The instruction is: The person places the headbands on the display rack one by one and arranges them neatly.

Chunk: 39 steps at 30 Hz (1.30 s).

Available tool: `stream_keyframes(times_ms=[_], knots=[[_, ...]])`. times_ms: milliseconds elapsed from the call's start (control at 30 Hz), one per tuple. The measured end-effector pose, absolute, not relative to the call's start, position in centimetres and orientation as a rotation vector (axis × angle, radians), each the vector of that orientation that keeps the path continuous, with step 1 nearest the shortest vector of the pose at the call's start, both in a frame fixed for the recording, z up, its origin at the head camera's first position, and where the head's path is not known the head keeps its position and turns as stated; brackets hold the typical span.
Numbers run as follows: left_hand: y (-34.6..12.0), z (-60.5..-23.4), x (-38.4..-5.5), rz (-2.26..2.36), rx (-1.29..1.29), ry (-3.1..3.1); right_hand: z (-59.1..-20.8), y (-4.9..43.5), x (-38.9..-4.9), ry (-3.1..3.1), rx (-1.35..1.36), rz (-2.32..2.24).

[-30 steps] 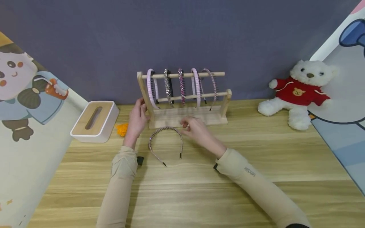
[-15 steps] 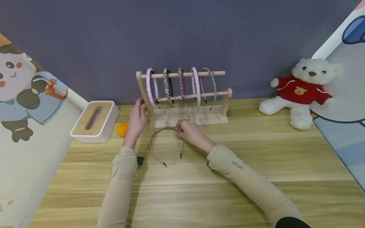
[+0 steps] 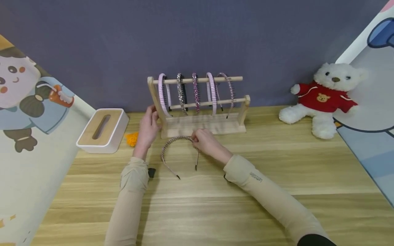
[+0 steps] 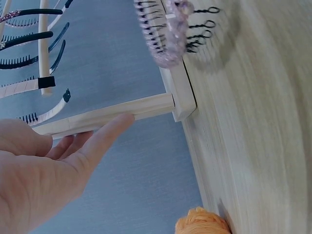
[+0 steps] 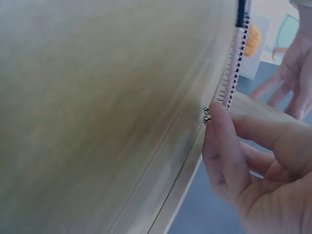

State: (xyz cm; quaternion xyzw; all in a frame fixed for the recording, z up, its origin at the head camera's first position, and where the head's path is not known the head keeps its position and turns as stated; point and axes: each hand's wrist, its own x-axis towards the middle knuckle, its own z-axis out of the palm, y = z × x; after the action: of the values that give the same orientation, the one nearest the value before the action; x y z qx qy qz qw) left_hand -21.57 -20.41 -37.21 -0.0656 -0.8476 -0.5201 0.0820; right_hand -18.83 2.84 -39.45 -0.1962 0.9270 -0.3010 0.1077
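On the table before a wooden headband rack stands a thin headband with purplish beads, its arch towards the rack and its ends towards me. My right hand pinches the right side of its arch between thumb and fingers. In the right wrist view, the headband's beaded band and small wire loops show beyond the fingertips. My left hand holds the rack's left post; in the left wrist view the thumb lies along the post and the other fingers are partly hidden behind it.
Several headbands, including a pink one, hang on the rack's two rods. A white tissue box with a wooden lid and an orange object are at left. A white teddy bear in red sits at right. A dark wall stands behind.
My right hand has moved left from beside the headband and taken hold of the right side of its arch. The left hand stays at the rack's post.
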Motion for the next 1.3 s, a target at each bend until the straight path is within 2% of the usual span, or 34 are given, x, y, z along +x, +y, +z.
stream_keyframes(times_ms=[533,1033,1300], knots=[[-20.2,-37.1,-21.4,-1.59,-0.21,-2.539,-36.3,8.7,-16.4,2.505,-0.432,-1.364],[-20.3,-37.0,-21.2,-1.578,-0.202,-2.543,-32.6,14.1,-12.6,2.657,-0.386,-1.541],[-20.4,-37.0,-21.1,-1.587,-0.2,-2.534,-30.8,16.2,-10.6,2.771,-0.451,-1.545]])
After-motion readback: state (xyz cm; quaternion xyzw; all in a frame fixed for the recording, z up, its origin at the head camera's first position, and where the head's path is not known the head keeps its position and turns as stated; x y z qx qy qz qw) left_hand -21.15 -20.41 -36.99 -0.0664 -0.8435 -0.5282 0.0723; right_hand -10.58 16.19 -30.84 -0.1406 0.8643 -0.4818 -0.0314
